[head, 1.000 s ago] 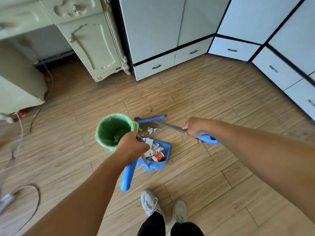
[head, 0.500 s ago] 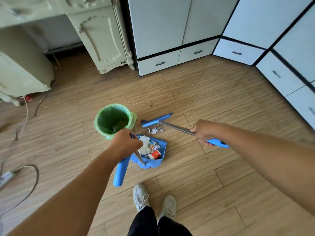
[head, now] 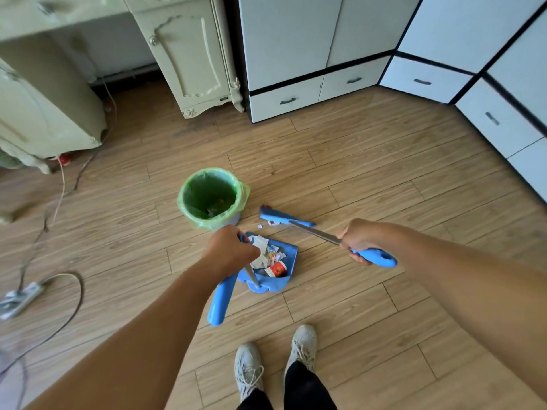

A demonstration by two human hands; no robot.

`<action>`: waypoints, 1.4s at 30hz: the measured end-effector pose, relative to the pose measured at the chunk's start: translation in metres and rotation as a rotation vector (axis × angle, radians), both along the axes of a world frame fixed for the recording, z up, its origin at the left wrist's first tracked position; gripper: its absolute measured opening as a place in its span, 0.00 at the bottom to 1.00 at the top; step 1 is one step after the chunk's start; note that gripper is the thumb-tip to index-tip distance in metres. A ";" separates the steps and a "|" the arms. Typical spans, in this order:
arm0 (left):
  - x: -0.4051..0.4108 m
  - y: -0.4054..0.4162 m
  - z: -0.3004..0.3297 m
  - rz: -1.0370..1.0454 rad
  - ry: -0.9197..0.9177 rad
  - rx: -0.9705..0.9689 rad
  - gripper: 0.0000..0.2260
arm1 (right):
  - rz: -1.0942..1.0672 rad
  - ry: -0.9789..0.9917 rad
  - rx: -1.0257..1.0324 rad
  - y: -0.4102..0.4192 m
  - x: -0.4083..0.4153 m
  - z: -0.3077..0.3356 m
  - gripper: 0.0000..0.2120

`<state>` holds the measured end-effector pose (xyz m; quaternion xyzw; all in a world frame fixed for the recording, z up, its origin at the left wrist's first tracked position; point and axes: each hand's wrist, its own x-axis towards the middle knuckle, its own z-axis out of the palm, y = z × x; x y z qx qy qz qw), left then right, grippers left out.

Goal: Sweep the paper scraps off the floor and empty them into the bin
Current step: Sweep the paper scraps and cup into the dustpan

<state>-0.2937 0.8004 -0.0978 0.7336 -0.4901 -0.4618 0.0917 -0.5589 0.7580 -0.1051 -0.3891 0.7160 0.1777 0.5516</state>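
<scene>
My left hand (head: 229, 253) grips the blue handle of the blue dustpan (head: 288, 275), which rests on the wooden floor and holds several white paper scraps (head: 263, 251) and a small red cup (head: 276, 268). My right hand (head: 356, 238) grips the blue-ended handle of the broom (head: 371, 257); its metal shaft runs to the blue broom head (head: 282, 218) on the floor just beyond the pan. A few small scraps (head: 270, 223) lie beside the broom head. The bin (head: 211, 198), lined with a green bag, stands left of the broom head, behind my left hand.
Cream cabinets (head: 189, 54) stand at the back left, white drawer units (head: 325, 54) along the back and right. Cables and a power strip (head: 20, 297) lie on the floor at left. My two shoes (head: 275, 362) are just below the dustpan.
The broom head has shifted a little to the right of the bin, and the view has swung left. Both hands keep their grips; the dustpan stays on the floor.
</scene>
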 end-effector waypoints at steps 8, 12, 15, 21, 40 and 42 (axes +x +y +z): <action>0.010 0.006 -0.001 -0.047 0.000 0.030 0.07 | -0.030 -0.012 -0.019 0.001 0.024 0.019 0.18; 0.013 0.009 -0.006 -0.068 -0.011 0.030 0.07 | 0.016 -0.006 -0.033 0.019 0.044 0.004 0.18; 0.014 0.010 -0.008 -0.081 -0.025 0.033 0.06 | 0.046 -0.007 0.043 0.037 0.040 0.014 0.19; 0.013 0.011 -0.001 -0.103 -0.019 0.030 0.05 | 0.016 -0.024 0.068 0.041 0.024 0.055 0.21; 0.025 0.032 0.013 -0.143 -0.020 0.032 0.06 | -0.032 0.003 0.055 0.070 0.050 0.063 0.21; 0.030 0.036 0.015 -0.157 -0.013 0.042 0.08 | -0.040 0.019 0.036 0.072 0.053 0.060 0.18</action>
